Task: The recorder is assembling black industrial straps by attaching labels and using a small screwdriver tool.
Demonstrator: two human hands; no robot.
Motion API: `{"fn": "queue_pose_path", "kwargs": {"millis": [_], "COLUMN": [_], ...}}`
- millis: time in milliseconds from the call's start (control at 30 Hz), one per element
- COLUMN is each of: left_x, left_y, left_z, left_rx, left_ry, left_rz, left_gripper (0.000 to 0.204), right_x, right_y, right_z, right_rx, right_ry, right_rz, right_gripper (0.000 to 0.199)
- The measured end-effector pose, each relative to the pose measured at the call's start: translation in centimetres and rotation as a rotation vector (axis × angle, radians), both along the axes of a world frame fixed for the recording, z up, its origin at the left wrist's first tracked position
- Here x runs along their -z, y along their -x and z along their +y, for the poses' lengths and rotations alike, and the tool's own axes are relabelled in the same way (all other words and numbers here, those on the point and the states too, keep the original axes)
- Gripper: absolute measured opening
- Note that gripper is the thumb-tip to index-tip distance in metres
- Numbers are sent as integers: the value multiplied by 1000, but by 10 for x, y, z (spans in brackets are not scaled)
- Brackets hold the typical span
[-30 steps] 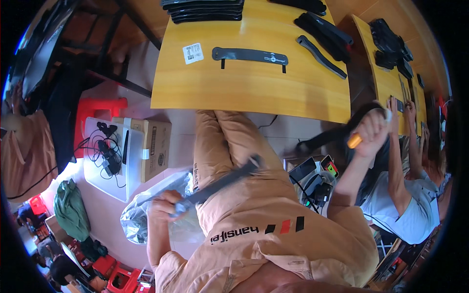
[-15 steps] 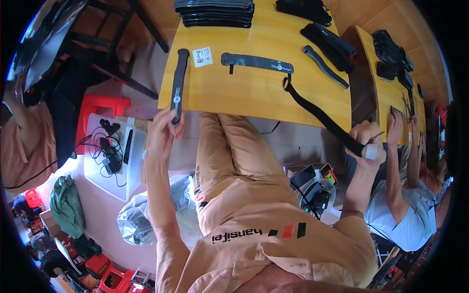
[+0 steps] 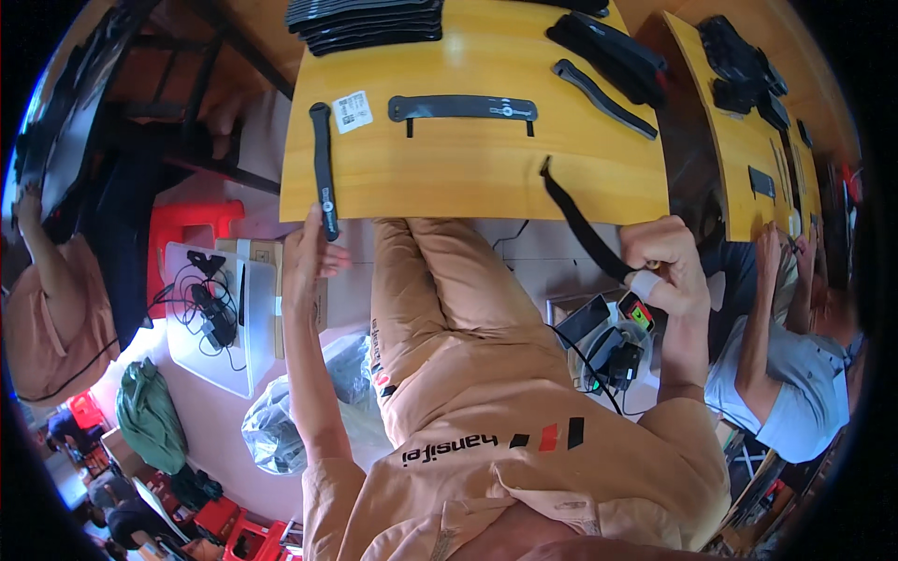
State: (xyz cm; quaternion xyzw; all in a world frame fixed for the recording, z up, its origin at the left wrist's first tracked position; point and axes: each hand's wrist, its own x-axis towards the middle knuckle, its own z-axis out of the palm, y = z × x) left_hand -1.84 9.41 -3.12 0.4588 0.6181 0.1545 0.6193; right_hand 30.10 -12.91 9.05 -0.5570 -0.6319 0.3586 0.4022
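My right hand (image 3: pixel 662 262) is closed around one end of a narrow black fabric strap (image 3: pixel 582 224). The strap's other end rises in a curve over the table's near edge. A whitish band (image 3: pixel 644 283) shows at that hand's fingers; I cannot tell if it is a wrap or a label. My left hand (image 3: pixel 313 260), fingers apart, is beside the lower end of a dark grey strap (image 3: pixel 323 168), which overhangs the near edge at the left. Another dark grey strap (image 3: pixel 463 107) lies crosswise mid-table, two short black tabs under it.
The yellow table (image 3: pixel 449 192) also bears a stack of black straps (image 3: pixel 369 23), a white label sheet (image 3: pixel 353 111), a curved strap (image 3: pixel 606 98) and a black bundle (image 3: pixel 608 56). A bin with cables (image 3: pixel 220 318) stands left; a co-worker (image 3: pixel 781 383) sits right.
My right hand has moved left and slightly up with the black strap. My left hand's fingers have loosened from the dark grey strap's end. The view has shifted a little.
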Motion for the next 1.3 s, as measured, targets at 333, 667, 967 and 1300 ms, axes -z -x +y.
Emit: {"fn": "queue_pose_path", "kwargs": {"millis": [333,667,967,1300], "left_x": [-46,-34,-18,-18], "left_y": [-61,-105,-114,-94], "left_z": [-121,-126,-123,-42], "left_rx": [418,171,69,-85], "left_ry": [144,-85,-116,-121], "left_rz": [-566,-583,-760,-689], "left_gripper": [43,20,16,12], "right_x": [4,44,81,93], "right_y": [49,60,70,18], "right_z": [14,1,18,37], "right_rx": [-210,128,530,672], "right_ry": [-240,-2,401,351], "right_rz": [-712,-305,759,619], "right_gripper": [18,18,8,9]}}
